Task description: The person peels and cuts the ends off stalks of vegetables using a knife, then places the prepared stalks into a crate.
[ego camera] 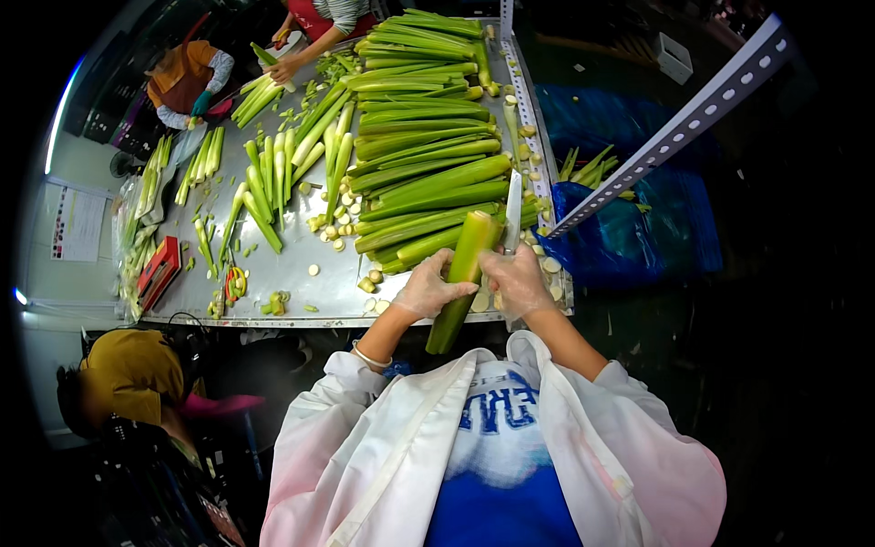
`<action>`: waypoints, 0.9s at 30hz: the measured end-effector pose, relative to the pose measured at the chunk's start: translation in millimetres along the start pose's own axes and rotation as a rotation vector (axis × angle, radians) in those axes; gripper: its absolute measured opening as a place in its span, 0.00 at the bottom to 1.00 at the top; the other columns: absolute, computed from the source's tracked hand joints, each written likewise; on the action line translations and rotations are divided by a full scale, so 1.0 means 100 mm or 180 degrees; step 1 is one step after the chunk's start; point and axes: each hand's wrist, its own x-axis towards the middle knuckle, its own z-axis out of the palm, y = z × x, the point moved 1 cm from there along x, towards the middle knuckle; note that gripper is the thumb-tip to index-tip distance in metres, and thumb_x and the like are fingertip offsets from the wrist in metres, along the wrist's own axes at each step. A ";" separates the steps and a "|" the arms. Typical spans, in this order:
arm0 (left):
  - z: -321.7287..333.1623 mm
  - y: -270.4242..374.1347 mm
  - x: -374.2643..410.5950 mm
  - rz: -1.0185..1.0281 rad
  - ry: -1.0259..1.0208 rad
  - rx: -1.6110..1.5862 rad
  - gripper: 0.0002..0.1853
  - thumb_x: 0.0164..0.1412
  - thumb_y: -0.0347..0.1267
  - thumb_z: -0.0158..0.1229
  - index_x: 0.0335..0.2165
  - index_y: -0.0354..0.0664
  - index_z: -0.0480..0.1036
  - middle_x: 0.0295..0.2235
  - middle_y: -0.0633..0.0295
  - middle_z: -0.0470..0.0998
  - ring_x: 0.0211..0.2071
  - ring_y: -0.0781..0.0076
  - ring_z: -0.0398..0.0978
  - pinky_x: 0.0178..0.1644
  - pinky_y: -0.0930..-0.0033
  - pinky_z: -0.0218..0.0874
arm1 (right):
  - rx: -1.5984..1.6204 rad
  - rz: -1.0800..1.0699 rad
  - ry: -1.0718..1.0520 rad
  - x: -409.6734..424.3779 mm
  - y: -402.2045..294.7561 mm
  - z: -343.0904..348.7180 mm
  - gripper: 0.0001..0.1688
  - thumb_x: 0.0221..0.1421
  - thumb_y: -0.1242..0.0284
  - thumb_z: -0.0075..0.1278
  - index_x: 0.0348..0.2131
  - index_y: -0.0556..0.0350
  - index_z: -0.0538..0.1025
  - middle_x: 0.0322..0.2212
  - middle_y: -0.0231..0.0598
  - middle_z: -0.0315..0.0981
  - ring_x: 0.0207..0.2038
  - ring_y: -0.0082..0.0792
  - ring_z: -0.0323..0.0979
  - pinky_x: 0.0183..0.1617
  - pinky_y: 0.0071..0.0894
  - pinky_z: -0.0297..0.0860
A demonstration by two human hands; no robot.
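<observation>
My left hand [432, 287], in a clear plastic glove, grips a thick green water bamboo stalk [474, 247] from its left side. The stalk slants over the table's front edge, with its pale cut end pointing away from me. My right hand [521, 282], gloved as well, holds a knife [513, 208] with the blade pointing away from me. The right thumb and fingers rest against the stalk's right side; the knife's handle is hidden in the hand. Just beyond both hands lies a long pile of unpeeled stalks [424, 140]. Round cut ends [342, 220] are scattered beside it.
The metal table [328, 290] bears peeled shoots [277, 164], scissors [236, 284] and a red device [158, 272]. A perforated metal post [677, 130] rises at right by blue plastic bags [636, 225]. Co-workers handle shoots across the table; another person [133, 376] bends at lower left.
</observation>
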 end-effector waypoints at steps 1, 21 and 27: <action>-0.02 0.01 0.00 0.0074 -0.0004 -0.0033 0.31 0.51 0.42 0.71 0.46 0.31 0.70 0.35 0.56 0.78 0.35 0.69 0.75 0.43 0.67 0.67 | -0.0120 -0.0052 -0.0021 -0.01 -0.01 0.01 0.11 0.51 0.74 0.57 0.35 0.60 0.74 0.22 0.27 0.70 0.15 0.16 0.62 0.17 0.19 0.60; -0.50 0.36 0.09 0.0071 0.0737 -0.0089 0.29 0.45 0.38 0.70 0.45 0.37 0.72 0.34 0.59 0.78 0.32 0.71 0.74 0.39 0.67 0.68 | -0.4152 -0.2492 -0.0015 0.00 -0.82 0.02 0.10 0.52 0.69 0.56 0.25 0.55 0.71 0.19 0.48 0.71 0.25 0.54 0.72 0.30 0.51 0.68; -0.36 0.66 0.01 0.0178 0.0749 -0.0162 0.23 0.46 0.32 0.67 0.43 0.37 0.74 0.32 0.64 0.78 0.32 0.76 0.73 0.40 0.69 0.68 | -0.4577 -0.2731 -0.0256 -0.04 -0.87 0.19 0.11 0.50 0.69 0.57 0.24 0.53 0.70 0.18 0.45 0.71 0.24 0.51 0.73 0.27 0.49 0.68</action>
